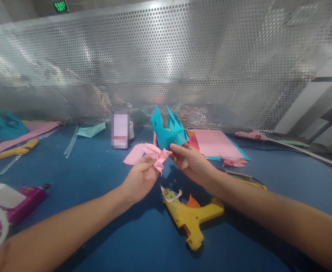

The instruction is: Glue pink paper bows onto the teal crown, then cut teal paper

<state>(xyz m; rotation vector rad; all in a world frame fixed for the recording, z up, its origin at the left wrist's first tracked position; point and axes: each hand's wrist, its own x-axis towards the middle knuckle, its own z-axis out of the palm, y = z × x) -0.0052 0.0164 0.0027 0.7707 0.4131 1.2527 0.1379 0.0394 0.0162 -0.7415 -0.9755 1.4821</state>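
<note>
My left hand (140,180) is closed around the base of a pink folded-paper flower (159,155) with curled, pointed petals. From the other side, my right hand (195,163) pinches a petal tip between thumb and fingertips. Just behind the fingers stands a blue paper crown (168,136) with tall spikes; whether the right fingers touch it, I cannot tell. Below both hands a yellow hot glue gun (184,215) with an orange trigger lies on its side, dried glue around its nozzle. Several pink paper sheets (132,155) lie beyond my left hand.
A phone (120,130) stands upright at the back. Stacked coloured paper (215,143) and a pink paper piece (234,161) lie at right. On the left are a yellow tool (16,149), clear glue sticks (71,142) and a magenta device (27,202). A perforated metal panel (166,64) borders the back.
</note>
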